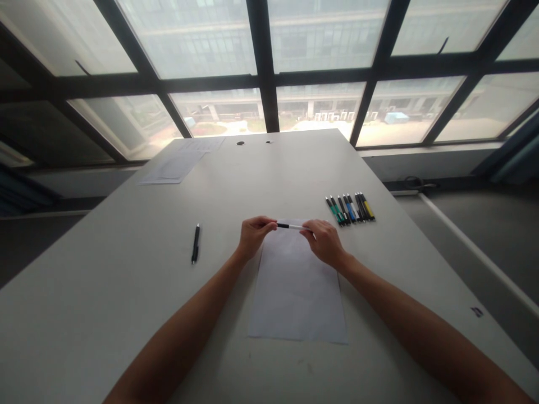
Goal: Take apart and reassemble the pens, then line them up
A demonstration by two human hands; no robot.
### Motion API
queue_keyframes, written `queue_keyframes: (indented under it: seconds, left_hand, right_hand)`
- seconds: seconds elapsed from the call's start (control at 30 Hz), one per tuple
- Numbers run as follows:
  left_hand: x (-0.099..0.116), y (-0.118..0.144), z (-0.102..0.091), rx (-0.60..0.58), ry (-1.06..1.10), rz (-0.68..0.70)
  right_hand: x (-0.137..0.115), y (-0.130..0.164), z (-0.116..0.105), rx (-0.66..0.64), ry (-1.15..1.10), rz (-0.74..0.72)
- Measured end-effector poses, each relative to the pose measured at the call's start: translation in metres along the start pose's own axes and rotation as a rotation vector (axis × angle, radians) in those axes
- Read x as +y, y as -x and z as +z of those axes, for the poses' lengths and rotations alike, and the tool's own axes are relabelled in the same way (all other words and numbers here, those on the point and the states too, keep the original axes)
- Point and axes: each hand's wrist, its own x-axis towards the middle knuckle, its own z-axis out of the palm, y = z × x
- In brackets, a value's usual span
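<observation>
A pen (pixel 290 226) with a white barrel and a black grip section is held level above the far end of a white sheet of paper (pixel 298 297). My left hand (pixel 255 234) pinches its dark end between thumb and fingertips. At the white end, my right hand (pixel 324 240) closes its fingers round the barrel, hiding that tip. Right of my right hand lies a row of several pens (pixel 350 210) with green, black, blue, white and yellow parts. A single black pen (pixel 196 244) lies apart, left of my left hand.
Several printed sheets (pixel 174 163) lie at the table's far left corner. Two round holes, a larger one (pixel 240 143) and a smaller one (pixel 268 142), are near the far edge. A small dark mark (pixel 476 312) is near the right edge of the white table (pixel 126 280). Windows stand beyond.
</observation>
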Motion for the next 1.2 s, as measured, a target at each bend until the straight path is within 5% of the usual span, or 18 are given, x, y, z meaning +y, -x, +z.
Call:
queue_keyframes:
  seconds: [0.77,1.0,1.2]
  left_hand:
    - [0.0052,-0.0007,0.0008,-0.139,-0.062,0.089]
    - [0.006,0.0008,-0.0036,-0.185,-0.324,0.089]
    - [0.0017,-0.0022,-0.0006,-0.184,-0.143,0.112]
  right_hand:
    - [-0.0026,0.002,0.0063,-0.128,0.081,-0.014]
    - [-0.0027,0.0013,0.0054,-0.139,0.114,-0.074]
    - [-0.0004,0.0002,0.0053,-0.145,0.128,-0.033]
